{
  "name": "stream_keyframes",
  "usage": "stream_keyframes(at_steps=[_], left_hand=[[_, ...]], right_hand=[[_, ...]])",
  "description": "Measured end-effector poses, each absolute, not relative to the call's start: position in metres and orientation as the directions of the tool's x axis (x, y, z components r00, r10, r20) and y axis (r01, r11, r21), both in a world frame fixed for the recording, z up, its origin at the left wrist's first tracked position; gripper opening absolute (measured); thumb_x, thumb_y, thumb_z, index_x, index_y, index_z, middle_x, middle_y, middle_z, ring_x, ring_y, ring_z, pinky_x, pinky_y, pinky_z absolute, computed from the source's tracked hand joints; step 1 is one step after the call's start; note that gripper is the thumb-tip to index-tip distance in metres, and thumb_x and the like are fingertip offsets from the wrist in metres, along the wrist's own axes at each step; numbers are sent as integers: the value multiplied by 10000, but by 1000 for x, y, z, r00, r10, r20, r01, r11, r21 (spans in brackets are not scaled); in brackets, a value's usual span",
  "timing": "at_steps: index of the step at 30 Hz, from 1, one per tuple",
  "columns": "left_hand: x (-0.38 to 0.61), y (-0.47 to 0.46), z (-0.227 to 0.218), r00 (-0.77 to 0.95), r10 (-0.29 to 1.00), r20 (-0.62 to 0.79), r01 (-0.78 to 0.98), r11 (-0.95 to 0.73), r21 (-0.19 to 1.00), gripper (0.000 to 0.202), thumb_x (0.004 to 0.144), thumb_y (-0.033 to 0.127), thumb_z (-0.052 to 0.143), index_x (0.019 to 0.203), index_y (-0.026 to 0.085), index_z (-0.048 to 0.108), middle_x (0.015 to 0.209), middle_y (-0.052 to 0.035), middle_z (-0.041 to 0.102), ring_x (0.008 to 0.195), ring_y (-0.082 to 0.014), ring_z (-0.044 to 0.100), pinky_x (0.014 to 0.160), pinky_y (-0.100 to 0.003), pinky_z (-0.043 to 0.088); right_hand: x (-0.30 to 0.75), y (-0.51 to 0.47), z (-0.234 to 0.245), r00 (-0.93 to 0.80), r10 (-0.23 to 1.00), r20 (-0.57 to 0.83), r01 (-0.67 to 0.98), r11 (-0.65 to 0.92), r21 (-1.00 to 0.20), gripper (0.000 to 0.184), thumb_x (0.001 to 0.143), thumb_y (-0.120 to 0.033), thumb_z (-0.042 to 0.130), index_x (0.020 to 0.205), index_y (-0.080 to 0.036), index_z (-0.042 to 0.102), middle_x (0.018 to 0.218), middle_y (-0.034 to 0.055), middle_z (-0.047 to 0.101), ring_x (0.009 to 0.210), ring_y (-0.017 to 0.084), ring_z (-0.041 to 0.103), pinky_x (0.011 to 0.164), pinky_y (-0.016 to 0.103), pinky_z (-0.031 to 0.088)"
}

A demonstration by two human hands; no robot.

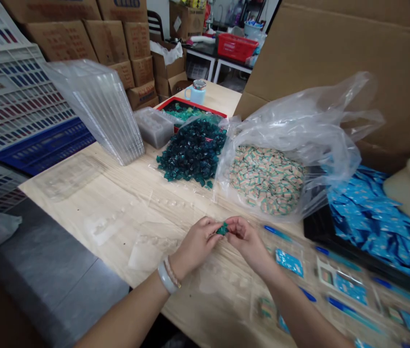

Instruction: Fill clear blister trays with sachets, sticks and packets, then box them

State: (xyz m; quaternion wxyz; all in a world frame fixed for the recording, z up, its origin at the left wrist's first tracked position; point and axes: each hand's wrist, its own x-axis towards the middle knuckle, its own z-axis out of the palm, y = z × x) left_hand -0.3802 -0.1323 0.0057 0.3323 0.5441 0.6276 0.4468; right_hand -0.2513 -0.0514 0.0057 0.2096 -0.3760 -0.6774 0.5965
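The left grip and right grip clamp a small green pod between them, apparently to inspect it. More pods lie within reach.

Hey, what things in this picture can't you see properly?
In the head view:
- Small green piece: the left hand and right hand cover part of it, so its full shape is hidden.
- Red tray: the clear bag of dark green pieces hides part of what's inside.
- Cardboard boxes: their printing is too small to read.
- Blue packets: the right edge cuts them off.
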Motion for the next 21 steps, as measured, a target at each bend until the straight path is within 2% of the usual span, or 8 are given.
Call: stream_keyframes(at_steps=[3, 6, 11, 17, 19, 21], left_hand=[[-380, -132, 10, -157, 985, 66, 457, 13, 890, 265, 805, 179, 463, 1034, 206, 592, 940, -53, 555, 886, -157, 503, 813, -277, 415], [-383, -127, 11, -140, 990, 28, 450, 39, 892, 233, 798, 151, 455, 950, 192, 626, 920, -53, 554, 877, -157, 509, 805, -271, 418], [-393, -121, 12, -11, 1000, -7, 415, 11, 910, 218, 785, 113, 455, 857, 170, 652, 840, -43, 604, 847, -147, 541, 783, -251, 430], [-380, -129, 17, -77, 992, 95, 619, -27, 785, 271, 807, 95, 388, 974, 156, 592, 922, -66, 600, 866, -156, 535, 795, -283, 432], [-376, -130, 17, -140, 986, 96, 583, 4, 812, 258, 796, 103, 403, 949, 163, 602, 903, -63, 602, 851, -155, 538, 784, -280, 432], [-376, -128, 16, -241, 969, 54, 466, 67, 882, 229, 776, 109, 424, 879, 161, 622, 847, -54, 611, 803, -149, 546, 750, -271, 433]], right_hand=[[-253, -51, 9, -631, 761, -153, 341, 95, -935, 215, 656, -191, 484, 868, -195, 447, 647, -35, 514, 574, 106, 495, 551, 243, 392], [-254, -52, 13, -659, 739, -143, 406, 189, -894, 217, 650, -168, 473, 862, -203, 446, 625, -46, 490, 559, 102, 481, 554, 243, 386], [-254, -52, 16, -702, 702, -124, 339, 176, -924, 196, 659, -176, 477, 848, -207, 439, 641, -40, 497, 596, 108, 497, 562, 239, 391], [-255, -49, 15, -646, 747, -158, 262, 23, -965, 179, 649, -195, 496, 816, -198, 432, 605, -54, 464, 551, 90, 453, 528, 221, 361], [-255, -50, 15, -639, 755, -148, 245, 17, -969, 165, 660, -201, 507, 809, -196, 439, 620, -46, 471, 564, 92, 460, 533, 223, 369], [-254, -54, 16, -638, 762, -108, 250, 73, -965, 150, 690, -208, 513, 831, -195, 464, 675, -25, 495, 618, 103, 485, 579, 241, 399]])
